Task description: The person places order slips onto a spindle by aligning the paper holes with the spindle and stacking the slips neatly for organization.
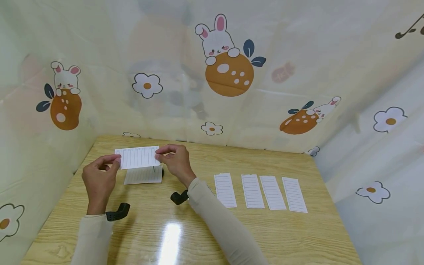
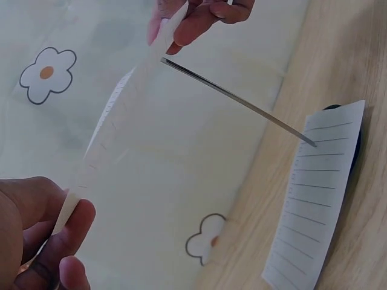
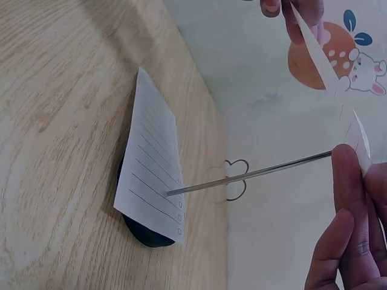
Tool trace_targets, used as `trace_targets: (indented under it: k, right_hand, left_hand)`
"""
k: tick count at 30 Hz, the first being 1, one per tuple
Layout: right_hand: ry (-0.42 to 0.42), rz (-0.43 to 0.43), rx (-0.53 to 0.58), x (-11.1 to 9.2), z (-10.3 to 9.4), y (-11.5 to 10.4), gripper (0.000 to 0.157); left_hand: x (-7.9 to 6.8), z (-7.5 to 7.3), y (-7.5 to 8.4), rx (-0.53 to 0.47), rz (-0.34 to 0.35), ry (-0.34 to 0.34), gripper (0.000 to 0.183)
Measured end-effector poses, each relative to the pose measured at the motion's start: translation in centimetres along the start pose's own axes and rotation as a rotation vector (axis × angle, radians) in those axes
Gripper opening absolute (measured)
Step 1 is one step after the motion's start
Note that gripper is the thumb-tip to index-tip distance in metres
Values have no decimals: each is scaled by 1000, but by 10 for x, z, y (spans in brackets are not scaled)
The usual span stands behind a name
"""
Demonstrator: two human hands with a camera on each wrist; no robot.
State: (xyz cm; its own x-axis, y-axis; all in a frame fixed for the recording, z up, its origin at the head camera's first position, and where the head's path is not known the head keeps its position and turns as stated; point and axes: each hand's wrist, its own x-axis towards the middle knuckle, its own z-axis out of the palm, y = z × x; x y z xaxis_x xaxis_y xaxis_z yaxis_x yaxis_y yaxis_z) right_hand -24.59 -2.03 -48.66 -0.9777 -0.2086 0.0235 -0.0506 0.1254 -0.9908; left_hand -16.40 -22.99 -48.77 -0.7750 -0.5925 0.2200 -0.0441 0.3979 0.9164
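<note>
The left hand (image 1: 99,180) and the right hand (image 1: 179,162) each pinch one short end of a lined card (image 1: 139,157), left of centre in the head frame, its long axis running across between them. The upright metal rod (image 2: 242,101) stands below it, its tip nearer to the right hand; whether they touch, I cannot tell. Around its foot lies another lined card (image 1: 142,176), and at right of the frame lie four more cards (image 1: 253,191).

Between the hands (image 1: 99,180) (image 1: 179,163) was a card (image 1: 139,157); below it, a rod (image 2: 239,99) stood through a second card (image 1: 142,176). Right of the hands, four cards (image 1: 253,191) lay on the desk (image 1: 149,221).
</note>
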Motion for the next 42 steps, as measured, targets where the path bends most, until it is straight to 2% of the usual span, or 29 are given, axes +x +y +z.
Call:
trace_targets:
  k: [14, 35, 42]
  right_hand:
    - [-13, 4, 41, 0, 0, 3, 13]
    - [-17, -13, 0, 0, 0, 9, 10]
    - [-14, 12, -24, -1, 0, 17, 11]
  left_hand:
    - [2, 3, -8, 26, -7, -16, 17]
    - [1, 7, -15, 52, -20, -24, 19]
    - [-1, 9, -19, 87, -27, -30, 16]
